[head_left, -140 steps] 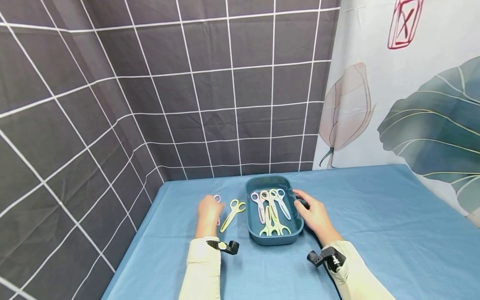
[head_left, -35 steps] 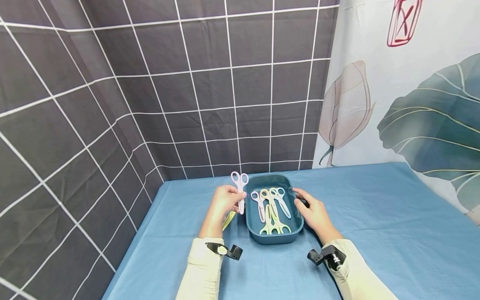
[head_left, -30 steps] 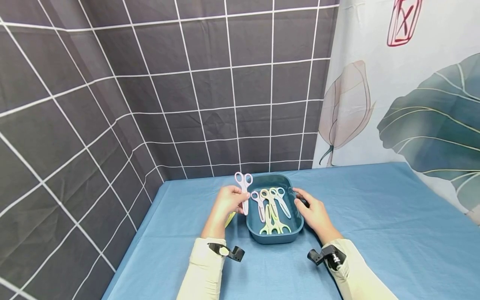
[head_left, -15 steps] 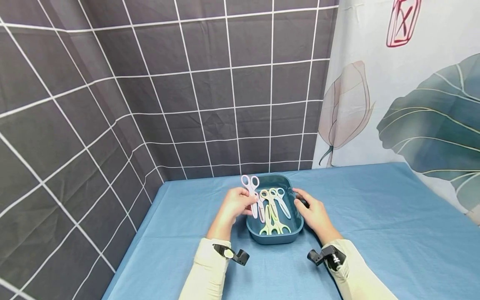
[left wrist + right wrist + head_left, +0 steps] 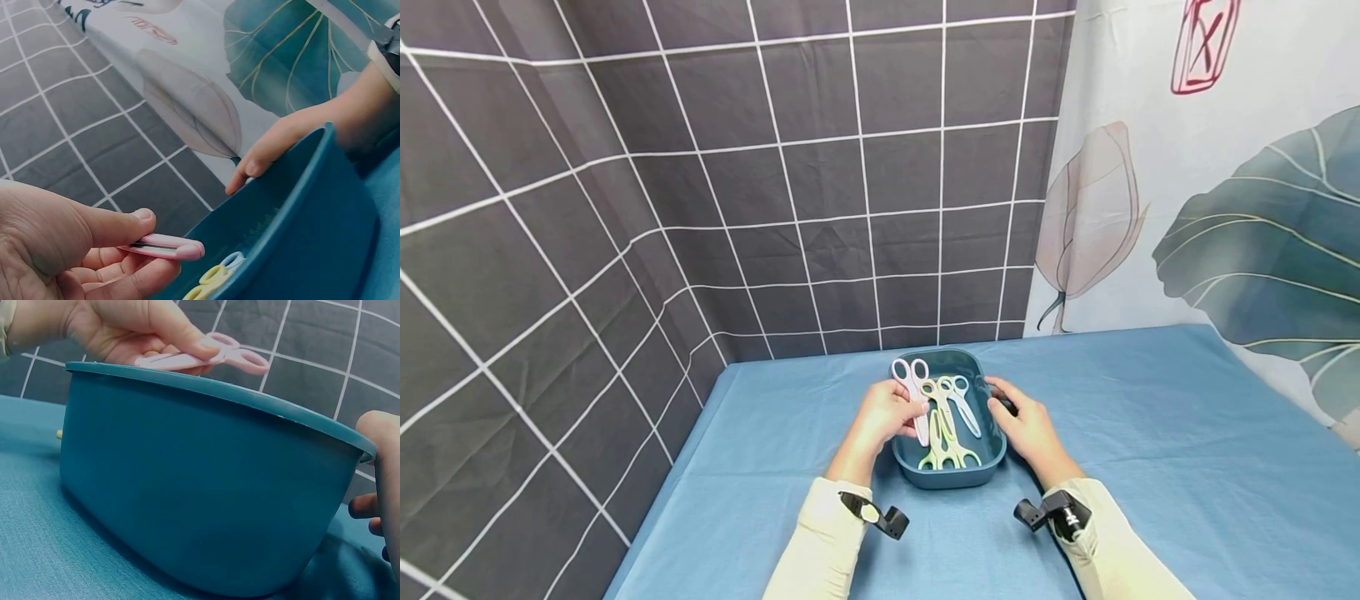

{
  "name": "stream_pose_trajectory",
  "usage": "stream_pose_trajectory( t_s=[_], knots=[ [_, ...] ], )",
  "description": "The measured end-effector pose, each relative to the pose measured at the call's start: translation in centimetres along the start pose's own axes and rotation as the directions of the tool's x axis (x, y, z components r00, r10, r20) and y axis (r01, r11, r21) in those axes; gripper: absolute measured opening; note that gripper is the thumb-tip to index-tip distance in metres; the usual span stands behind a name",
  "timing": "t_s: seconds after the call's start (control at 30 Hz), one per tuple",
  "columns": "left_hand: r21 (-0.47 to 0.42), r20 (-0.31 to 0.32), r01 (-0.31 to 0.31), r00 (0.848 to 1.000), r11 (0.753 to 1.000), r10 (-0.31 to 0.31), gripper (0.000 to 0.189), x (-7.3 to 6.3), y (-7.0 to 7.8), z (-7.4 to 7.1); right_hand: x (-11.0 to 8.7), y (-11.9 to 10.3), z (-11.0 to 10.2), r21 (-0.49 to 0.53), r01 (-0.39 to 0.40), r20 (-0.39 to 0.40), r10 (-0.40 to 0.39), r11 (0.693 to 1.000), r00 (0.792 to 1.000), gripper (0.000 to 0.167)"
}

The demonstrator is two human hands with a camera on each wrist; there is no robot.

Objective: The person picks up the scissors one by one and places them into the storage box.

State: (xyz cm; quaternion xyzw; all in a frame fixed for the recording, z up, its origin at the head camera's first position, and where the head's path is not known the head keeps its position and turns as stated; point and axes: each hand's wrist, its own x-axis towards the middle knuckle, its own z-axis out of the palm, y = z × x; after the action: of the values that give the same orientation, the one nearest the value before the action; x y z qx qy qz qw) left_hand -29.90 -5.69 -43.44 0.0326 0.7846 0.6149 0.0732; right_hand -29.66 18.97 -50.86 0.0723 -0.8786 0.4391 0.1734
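My left hand (image 5: 887,410) pinches pink scissors (image 5: 913,385) between thumb and fingers, over the left side of a blue plastic tub (image 5: 949,481). In the right wrist view these scissors (image 5: 215,357) are above the rim, handles toward the right. Inside the tub lie several scissors, among them light blue scissors (image 5: 967,417) and yellow-green scissors (image 5: 955,456). The held pair covers another pink pair there. My right hand (image 5: 1028,429) holds the tub's right rim, thumb and forefinger over the edge, other fingers outside.
A blue cloth (image 5: 737,467) covers the table. A yellow tip (image 5: 59,434) shows left of the tub in the right wrist view; my left hand hides the rest in the head view. A dark tiled backdrop (image 5: 820,208) stands behind and at the left.
My left hand picked up the pink scissors from the table left of the tub, and has carried them rightward over the tub and lowered them. My right hand has stayed at the rim.
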Motion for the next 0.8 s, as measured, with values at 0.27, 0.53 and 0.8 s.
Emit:
stream_pose_trajectory(
  t_s=[0.27,0.53,0.8],
  knots=[
    [0.084,0.002,-0.005,1.000,0.996,0.005,0.024,-0.3,0.0,0.7,-0.1,-0.2,-0.1,0.004,-0.005,0.006,0.005,1.000,1.000,0.041],
    [0.454,-0.075,-0.126,0.981,0.882,0.178,0.027,-0.7,0.2,1.8,0.0,-0.2,-0.1,0.011,-0.004,-0.002,0.004,1.000,1.000,0.040],
    [0.608,-0.146,-0.101,0.961,0.788,0.236,0.030,-1.0,0.2,3.2,-0.1,-0.3,-0.1,0.008,0.000,0.000,0.000,1.000,1.000,0.040]
  ],
)
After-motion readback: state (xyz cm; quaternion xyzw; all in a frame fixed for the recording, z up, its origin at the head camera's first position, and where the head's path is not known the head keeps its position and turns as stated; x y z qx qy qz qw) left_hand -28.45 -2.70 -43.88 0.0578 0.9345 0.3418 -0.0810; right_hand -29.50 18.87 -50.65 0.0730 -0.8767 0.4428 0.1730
